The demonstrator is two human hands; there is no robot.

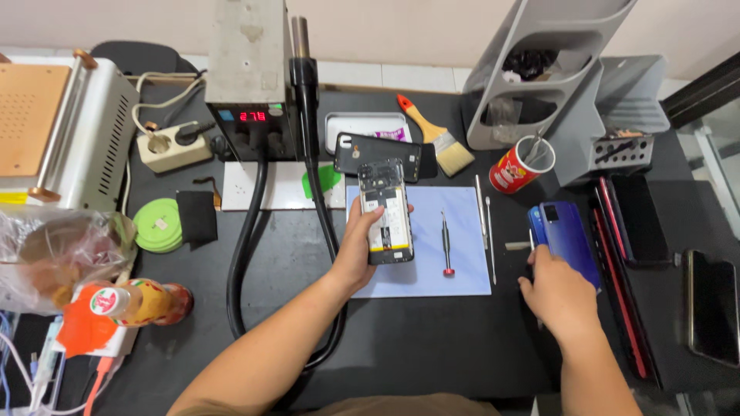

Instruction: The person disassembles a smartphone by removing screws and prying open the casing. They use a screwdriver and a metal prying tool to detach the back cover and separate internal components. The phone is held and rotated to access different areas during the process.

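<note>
My left hand (356,254) holds an opened phone (387,212) with its back off, its inner parts and battery showing, above a pale blue mat (462,223). My right hand (559,296) rests on the black table at the lower edge of a blue phone back cover (566,235), fingers curled around a thin tool that is mostly hidden. A small screwdriver with a red end (446,243) lies on the mat between both hands. Two thin metal picks (486,223) lie along the mat's right edge.
A hot-air station with a red display (248,77) and its black hose (247,239) stand at the back. A brush (435,135), a red can (515,169), a grey organiser (539,69), dark phones (713,304) at right, a green tape roll (158,225) and a bottle (131,302) at left.
</note>
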